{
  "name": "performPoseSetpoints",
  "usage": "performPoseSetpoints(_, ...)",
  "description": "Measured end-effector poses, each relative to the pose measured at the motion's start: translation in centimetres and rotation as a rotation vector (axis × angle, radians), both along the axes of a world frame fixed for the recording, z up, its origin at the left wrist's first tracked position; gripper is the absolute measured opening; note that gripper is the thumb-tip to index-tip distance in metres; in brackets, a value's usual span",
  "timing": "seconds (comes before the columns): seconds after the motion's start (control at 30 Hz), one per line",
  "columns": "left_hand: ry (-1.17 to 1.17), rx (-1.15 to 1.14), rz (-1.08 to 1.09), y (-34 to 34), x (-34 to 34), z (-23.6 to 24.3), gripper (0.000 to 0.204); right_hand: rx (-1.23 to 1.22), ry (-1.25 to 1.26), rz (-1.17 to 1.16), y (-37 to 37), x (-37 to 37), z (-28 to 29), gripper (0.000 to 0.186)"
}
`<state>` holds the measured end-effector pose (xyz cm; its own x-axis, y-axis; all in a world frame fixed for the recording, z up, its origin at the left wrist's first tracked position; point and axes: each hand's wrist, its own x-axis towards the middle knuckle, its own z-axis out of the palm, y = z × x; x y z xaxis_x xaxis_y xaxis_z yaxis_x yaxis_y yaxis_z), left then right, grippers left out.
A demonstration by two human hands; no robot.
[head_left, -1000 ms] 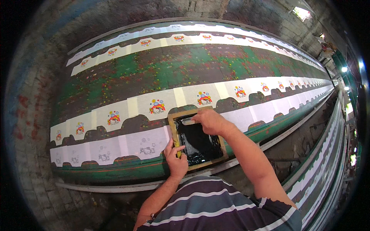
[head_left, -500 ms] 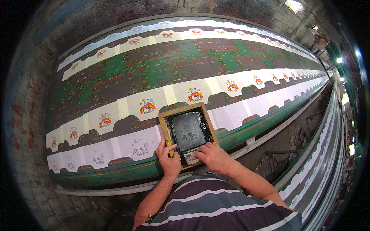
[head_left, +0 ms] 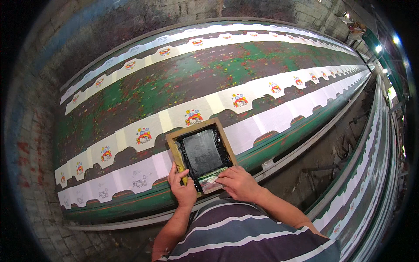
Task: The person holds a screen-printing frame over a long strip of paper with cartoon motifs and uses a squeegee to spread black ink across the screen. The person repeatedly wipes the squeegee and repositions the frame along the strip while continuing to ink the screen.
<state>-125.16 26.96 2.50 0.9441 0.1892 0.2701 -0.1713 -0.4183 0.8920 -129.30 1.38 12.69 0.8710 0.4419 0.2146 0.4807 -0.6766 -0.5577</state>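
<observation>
A small wooden-framed printing screen lies tilted over the near row of pale fabric pieces. Its dark mesh has wet black ink around the edges. My left hand is closed on the frame's lower left side, by a yellow strip. In my right hand is a squeegee, smeared with pale and green ink, lying across the near end of the screen. The fabric beneath the screen is hidden. Left of it, a piece carries a black outline print.
A long green, ink-spotted printing table stretches away to the right. Farther in, fabric with colourful cartoon prints lies in a row. A rail runs along the near edge. Another table stands right; a block wall left.
The view has shifted, so the fabric rows sit farther left. More of the squeegee shows beside my right hand. The line design seen on the mesh before is hardly visible now.
</observation>
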Motion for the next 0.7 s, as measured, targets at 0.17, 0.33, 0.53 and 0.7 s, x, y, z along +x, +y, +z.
performPoseSetpoints(0.17, -0.013, -0.033, 0.002, -8.0, 0.3, -0.4, 0.034, -0.002, -0.024, -0.03, -7.2, -0.6, -0.2, 0.041)
performPoseSetpoints(0.33, 0.028, -0.018, -0.012, -13.7, 0.5, -0.6, 0.034, 0.003, -0.022, -0.015, -13.7, -0.8, -0.1, 0.04)
performPoseSetpoints(0.53, 0.025, -0.052, 0.006, -16.7, 0.5, -0.6, 0.034, -0.014, -0.004, 0.061, -17.3, 0.1, 0.1, 0.042)
performPoseSetpoints(0.7, 0.022, -0.06, 0.004, -17.5, 0.6, -0.7, 0.033, -0.012, -0.006, 0.089, -18.0, 1.2, 0.4, 0.045)
